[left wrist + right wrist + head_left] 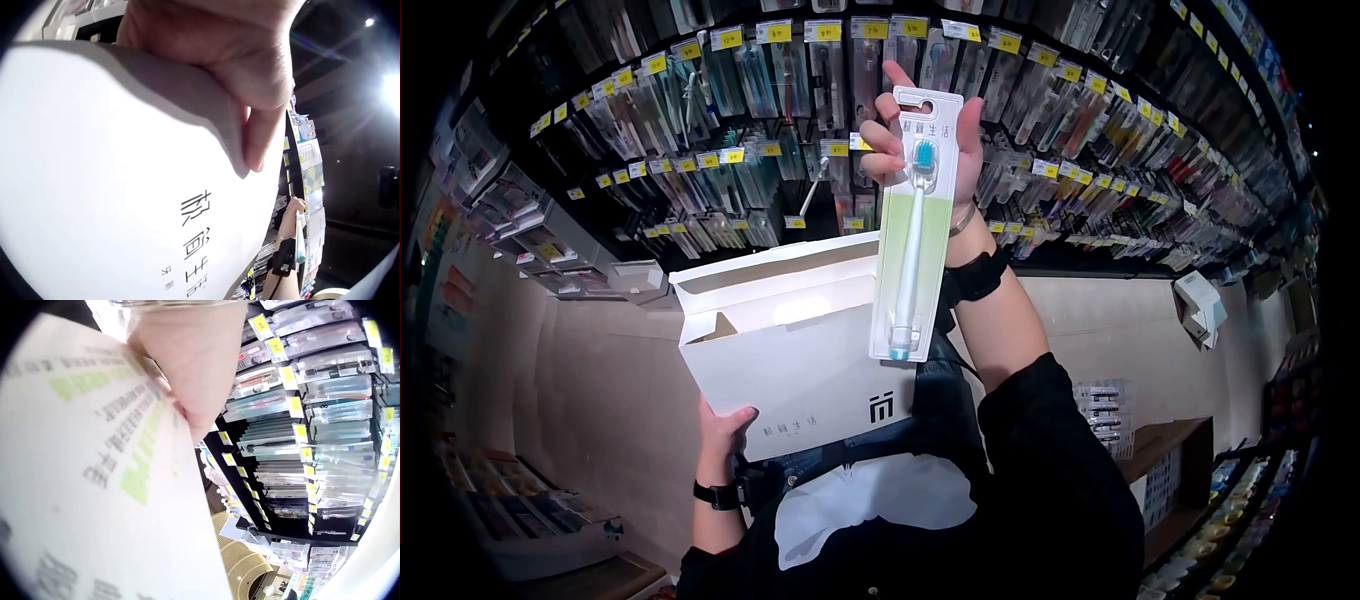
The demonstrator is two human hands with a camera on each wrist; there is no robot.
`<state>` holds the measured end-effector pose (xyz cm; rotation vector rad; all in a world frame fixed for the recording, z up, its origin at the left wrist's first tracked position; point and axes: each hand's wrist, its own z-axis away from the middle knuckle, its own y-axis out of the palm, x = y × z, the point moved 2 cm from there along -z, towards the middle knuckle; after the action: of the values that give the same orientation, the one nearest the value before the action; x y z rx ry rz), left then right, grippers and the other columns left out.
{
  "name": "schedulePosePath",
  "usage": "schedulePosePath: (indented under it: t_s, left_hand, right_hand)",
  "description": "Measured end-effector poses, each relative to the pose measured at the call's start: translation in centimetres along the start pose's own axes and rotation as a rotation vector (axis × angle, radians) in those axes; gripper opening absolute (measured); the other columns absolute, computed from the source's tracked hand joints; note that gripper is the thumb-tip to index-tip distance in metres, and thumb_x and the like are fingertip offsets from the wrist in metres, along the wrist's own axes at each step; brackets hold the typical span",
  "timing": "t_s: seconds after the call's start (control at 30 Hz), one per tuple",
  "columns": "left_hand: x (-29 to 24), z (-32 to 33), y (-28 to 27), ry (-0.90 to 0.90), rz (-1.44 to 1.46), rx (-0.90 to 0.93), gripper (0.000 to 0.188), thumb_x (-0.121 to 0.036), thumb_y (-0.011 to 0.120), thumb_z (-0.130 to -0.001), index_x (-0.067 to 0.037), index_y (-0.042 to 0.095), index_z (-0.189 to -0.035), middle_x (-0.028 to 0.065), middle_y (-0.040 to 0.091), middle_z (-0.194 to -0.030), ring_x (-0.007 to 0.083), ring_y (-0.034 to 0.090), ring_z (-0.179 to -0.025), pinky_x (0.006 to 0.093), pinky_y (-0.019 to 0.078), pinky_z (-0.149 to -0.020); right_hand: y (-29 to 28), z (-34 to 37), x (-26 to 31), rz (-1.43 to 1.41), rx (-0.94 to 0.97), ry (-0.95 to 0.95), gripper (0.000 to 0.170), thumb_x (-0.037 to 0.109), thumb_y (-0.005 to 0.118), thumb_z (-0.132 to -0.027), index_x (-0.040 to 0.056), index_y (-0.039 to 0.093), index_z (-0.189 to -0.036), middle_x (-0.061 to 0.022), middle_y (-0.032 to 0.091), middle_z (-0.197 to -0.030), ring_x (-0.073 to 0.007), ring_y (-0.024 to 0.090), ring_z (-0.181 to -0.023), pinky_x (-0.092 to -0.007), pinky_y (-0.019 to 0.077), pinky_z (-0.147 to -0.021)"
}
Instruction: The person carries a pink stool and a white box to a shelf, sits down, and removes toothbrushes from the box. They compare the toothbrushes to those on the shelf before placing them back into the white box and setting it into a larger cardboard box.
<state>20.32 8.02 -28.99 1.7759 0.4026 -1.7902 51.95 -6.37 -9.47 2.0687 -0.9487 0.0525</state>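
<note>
My right hand (968,172) holds up a packaged toothbrush (911,245) in front of the shelves. Its fingers curl round the left edge of the pack and the thumb stands at the right. Inside the clear blister the brush has a pale handle and teal bristles, over a white and green card. The right wrist view shows the printed back of the card (94,481) close up. Lower left, my left hand (722,428) grips a white cardboard box (800,365) by its bottom corner, thumb on the printed front. The box's top is open, and the pack overlaps its right end.
Ahead is a curved display rack (790,150) of hanging packs with yellow price tags. A torn white carton (1200,305) lies on the floor to the right. Near my right elbow stand an open brown carton (1175,470) and a stack of clear packs (1105,415).
</note>
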Motion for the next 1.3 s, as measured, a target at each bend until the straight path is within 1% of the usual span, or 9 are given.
schedulePosePath:
  t_s: [0.13, 0.37, 0.43, 0.5, 0.6, 0.67, 0.83, 1.1, 1.3]
  left_hand:
    - [1.2, -0.5, 0.4, -0.007, 0.14, -0.019, 0.064, -0.014, 0.074, -0.057, 0.002, 0.042, -0.109, 0.0099, 0.053, -0.099, 0.0201, 0.053, -0.09, 0.0309, 0.0432, -0.078]
    - [5.5, -1.4, -2.1, -0.138, 0.191, -0.159, 0.057, -0.006, 0.069, -0.064, 0.002, 0.038, -0.112, 0.0124, 0.051, -0.105, 0.0214, 0.05, -0.098, 0.0319, 0.04, -0.085]
    - [5.4, -2.0, -2.0, -0.142, 0.168, -0.158, 0.055, -0.007, 0.068, -0.065, 0.002, 0.039, -0.111, 0.0123, 0.052, -0.105, 0.0208, 0.05, -0.097, 0.0315, 0.0404, -0.084]
    - [4.3, -2.1, -1.1, -0.155, 0.154, -0.152, 0.05, -0.007, 0.067, -0.067, 0.003, 0.042, -0.109, 0.0117, 0.053, -0.103, 0.0197, 0.052, -0.095, 0.031, 0.0416, -0.082]
    - [5.5, -2.6, -1.2, -0.18, 0.161, -0.179, 0.048, -0.006, 0.067, -0.067, 0.003, 0.043, -0.108, 0.0112, 0.054, -0.101, 0.0194, 0.053, -0.092, 0.0304, 0.0426, -0.08]
    - [6.2, -2.9, -1.5, -0.159, 0.179, -0.17, 0.048, -0.006, 0.068, -0.067, 0.003, 0.043, -0.108, 0.0116, 0.054, -0.101, 0.0195, 0.054, -0.091, 0.0298, 0.0433, -0.079]
    - [5.8, -2.0, -1.7, -0.097, 0.168, -0.233, 0.056, -0.005, 0.07, -0.065, 0.004, 0.038, -0.111, 0.012, 0.053, -0.102, 0.019, 0.053, -0.092, 0.0298, 0.0432, -0.08]
    - [4.7, 1.3, -3.2, 0.056, -0.169, -0.367, 0.059, -0.007, 0.072, -0.063, 0.002, 0.036, -0.108, 0.0125, 0.052, -0.103, 0.0184, 0.053, -0.093, 0.029, 0.0426, -0.08]
    - [1.8, 2.3, -5.4, 0.165, 0.104, -0.475, 0.06, -0.003, 0.071, -0.062, 0.001, 0.033, -0.109, 0.0119, 0.051, -0.102, 0.0179, 0.052, -0.094, 0.0287, 0.0418, -0.081]
  right_hand:
    - [-1.9, 4.2, -2.2, -0.04, -0.133, -0.005, 0.069, 0.05, 0.05, -0.078, 0.0118, 0.024, -0.13, -0.0077, 0.05, -0.094, -0.0145, 0.041, -0.069, -0.0263, 0.0361, -0.059]
    - [-0.3, 19.0, -12.7, -0.149, -0.679, 0.282, 0.069, 0.04, 0.049, -0.078, 0.0068, 0.02, -0.132, -0.0067, 0.047, -0.095, -0.0179, 0.044, -0.077, -0.0343, 0.0372, -0.074]
    - [0.9, 21.0, -14.2, -0.022, -0.432, 0.509, 0.076, 0.032, 0.053, -0.078, 0.0015, 0.01, -0.133, -0.0101, 0.048, -0.092, -0.0199, 0.048, -0.082, -0.0338, 0.0383, -0.079]
    - [2.8, 20.9, -14.8, 0.096, -0.508, 0.891, 0.072, 0.015, 0.053, -0.079, -0.0033, 0.008, -0.132, -0.0088, 0.052, -0.086, -0.0179, 0.05, -0.077, -0.0291, 0.0393, -0.078]
    - [0.8, 22.3, -16.0, 0.202, -0.231, 1.018, 0.074, 0.016, 0.057, -0.076, -0.0038, 0.011, -0.131, -0.0079, 0.052, -0.087, -0.0152, 0.049, -0.076, -0.0272, 0.04, -0.074]
    - [1.3, 21.7, -16.1, 0.123, -0.277, 1.058, 0.077, 0.019, 0.061, -0.071, -0.0037, 0.015, -0.129, -0.008, 0.051, -0.089, -0.0138, 0.048, -0.076, -0.0262, 0.0399, -0.072]
    - [2.6, 21.4, -17.0, -0.046, -0.431, 1.024, 0.075, 0.014, 0.062, -0.066, -0.001, 0.024, -0.128, -0.0105, 0.044, -0.093, -0.0191, 0.046, -0.079, -0.03, 0.0381, -0.068]
    - [3.5, 18.1, -13.8, 0.101, -0.511, 0.547, 0.067, 0.007, 0.059, -0.066, 0.0067, 0.029, -0.127, -0.0115, 0.048, -0.09, -0.0235, 0.048, -0.078, -0.0351, 0.0395, -0.069]
    - [0.4, 16.3, -14.9, 0.208, -0.654, 0.676, 0.065, 0.009, 0.057, -0.068, 0.0087, 0.029, -0.126, -0.0106, 0.049, -0.09, -0.0234, 0.048, -0.076, -0.0368, 0.0416, -0.071]
